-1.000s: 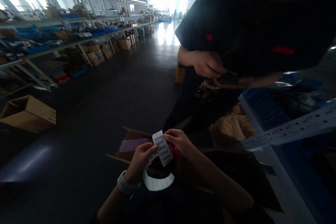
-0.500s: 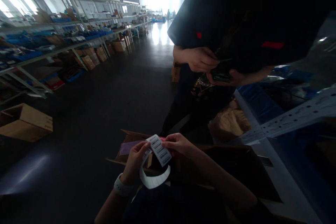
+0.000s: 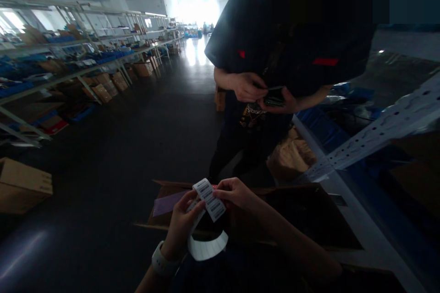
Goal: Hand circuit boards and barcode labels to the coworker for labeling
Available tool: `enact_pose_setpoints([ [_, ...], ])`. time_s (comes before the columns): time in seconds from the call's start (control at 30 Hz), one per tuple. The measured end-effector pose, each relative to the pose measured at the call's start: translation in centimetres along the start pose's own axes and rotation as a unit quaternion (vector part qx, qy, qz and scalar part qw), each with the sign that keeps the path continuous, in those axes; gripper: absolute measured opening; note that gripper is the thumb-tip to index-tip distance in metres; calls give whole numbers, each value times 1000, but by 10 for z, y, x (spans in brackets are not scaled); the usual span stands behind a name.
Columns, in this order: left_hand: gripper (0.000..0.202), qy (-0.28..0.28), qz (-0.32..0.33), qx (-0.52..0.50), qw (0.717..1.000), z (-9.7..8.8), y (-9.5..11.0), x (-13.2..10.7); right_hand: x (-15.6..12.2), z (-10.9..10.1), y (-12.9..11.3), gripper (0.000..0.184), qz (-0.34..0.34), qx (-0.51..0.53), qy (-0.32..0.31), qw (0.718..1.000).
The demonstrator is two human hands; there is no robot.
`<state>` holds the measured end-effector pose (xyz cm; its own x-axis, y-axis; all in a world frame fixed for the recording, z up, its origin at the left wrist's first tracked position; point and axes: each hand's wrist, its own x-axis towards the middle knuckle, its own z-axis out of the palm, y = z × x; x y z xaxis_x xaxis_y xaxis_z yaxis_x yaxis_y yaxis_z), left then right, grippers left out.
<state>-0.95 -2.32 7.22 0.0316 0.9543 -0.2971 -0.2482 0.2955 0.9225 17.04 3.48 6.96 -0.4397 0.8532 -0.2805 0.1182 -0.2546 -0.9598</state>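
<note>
A white strip of barcode labels (image 3: 210, 201) is held between both my hands low in the middle of the view. My left hand (image 3: 183, 224), with a pale watch on its wrist, pinches the strip from the left. My right hand (image 3: 234, 193) grips its upper right edge. The strip's backing paper (image 3: 206, 247) curls down in a loop below my hands. Beneath them sits an open cardboard box (image 3: 172, 203) with a purple sheet (image 3: 167, 202) inside.
A person in dark clothes (image 3: 275, 46) stands just ahead, both hands on a small dark device (image 3: 274, 97). Long shelving with boxes and blue bins (image 3: 68, 68) runs along the left. A cardboard box (image 3: 20, 185) rests on the dark floor. A metal rack (image 3: 378, 132) stands to the right.
The view has swung rightward, so the shelves and the floor box slid left. My hands still hold the label strip, now slightly lower. The standing person has shifted closer to the centre.
</note>
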Motion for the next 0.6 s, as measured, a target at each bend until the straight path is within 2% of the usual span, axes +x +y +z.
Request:
enact_pose_setpoints([
  [0.17, 61, 9, 24, 20, 999, -3, 3, 4, -6, 1, 2, 38, -8, -30, -21, 999],
  [0.4, 92, 5, 37, 40, 998, -31, 17, 15, -8, 9, 3, 37, -14, -74, -32, 997],
  [0.6, 85, 30, 99, 180, 978, -48, 21, 20, -6, 20, -1, 36, -24, -86, -16, 996],
])
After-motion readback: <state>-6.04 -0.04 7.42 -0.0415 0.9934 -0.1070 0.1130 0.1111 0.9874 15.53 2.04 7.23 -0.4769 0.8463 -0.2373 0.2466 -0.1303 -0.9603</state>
